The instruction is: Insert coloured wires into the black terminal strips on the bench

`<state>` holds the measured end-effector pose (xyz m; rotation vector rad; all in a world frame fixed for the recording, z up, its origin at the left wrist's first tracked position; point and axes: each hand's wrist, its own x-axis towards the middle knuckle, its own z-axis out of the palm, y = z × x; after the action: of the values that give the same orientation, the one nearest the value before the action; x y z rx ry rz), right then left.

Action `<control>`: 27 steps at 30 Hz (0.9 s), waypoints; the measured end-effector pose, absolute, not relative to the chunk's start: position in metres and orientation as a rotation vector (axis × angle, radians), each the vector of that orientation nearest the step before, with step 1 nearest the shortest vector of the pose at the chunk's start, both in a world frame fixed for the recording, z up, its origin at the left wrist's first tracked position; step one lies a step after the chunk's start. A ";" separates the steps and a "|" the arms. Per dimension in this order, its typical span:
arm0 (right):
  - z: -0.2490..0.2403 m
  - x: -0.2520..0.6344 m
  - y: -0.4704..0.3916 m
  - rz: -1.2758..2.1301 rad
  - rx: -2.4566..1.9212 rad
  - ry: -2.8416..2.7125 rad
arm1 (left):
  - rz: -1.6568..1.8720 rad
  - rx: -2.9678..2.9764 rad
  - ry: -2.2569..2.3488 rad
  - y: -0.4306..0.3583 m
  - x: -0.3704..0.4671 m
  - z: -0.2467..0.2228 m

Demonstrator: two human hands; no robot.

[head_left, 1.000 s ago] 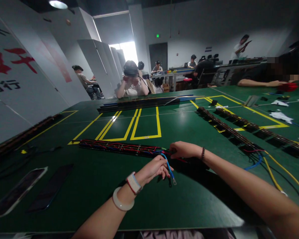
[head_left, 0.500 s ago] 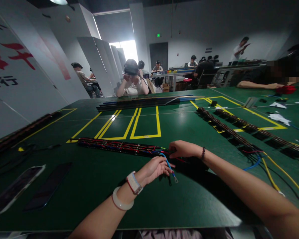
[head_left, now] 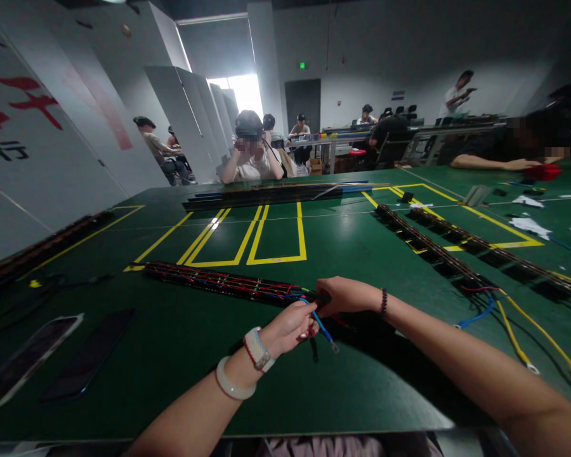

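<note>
Left grip: one blue cable | right grip: adjacent | phones: two

We note our left hand pinching a blue cable beside the end of the wired strip. Right hand adjacent, fingertips unclear; strip lies on the green counter.

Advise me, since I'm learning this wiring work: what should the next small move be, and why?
Probably ease the blue cable aside with the left hand: it lies at that hand's fingertips, its metal terminal is unattached, and the right hand is close by, at the wired black strip's end.
</note>
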<state>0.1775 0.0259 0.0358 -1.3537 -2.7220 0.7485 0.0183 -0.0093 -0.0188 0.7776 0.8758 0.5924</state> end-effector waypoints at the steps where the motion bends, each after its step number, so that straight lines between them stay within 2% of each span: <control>1: 0.037 0.178 0.027 0.754 -1.348 -2.728 | 0.597 0.787 0.863 -0.009 0.018 -0.019; 7: 0.042 0.186 0.036 0.771 -1.260 -2.749 | 0.561 0.718 0.790 -0.008 0.013 -0.014; 12: 0.042 0.189 0.045 0.630 -1.321 -2.741 | 0.501 0.727 0.764 -0.002 0.009 -0.015; 20: 0.027 0.178 0.049 -0.141 -1.553 -2.750 | 0.566 0.781 0.816 -0.004 0.012 -0.015; 27: 0.008 0.179 0.068 -0.451 -1.381 -2.701 | 0.613 0.911 0.905 -0.004 0.012 -0.014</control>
<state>0.1785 0.0679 0.0085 -1.3810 -2.7005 -0.4515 0.0123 -0.0036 -0.0137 0.9108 0.9050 0.6135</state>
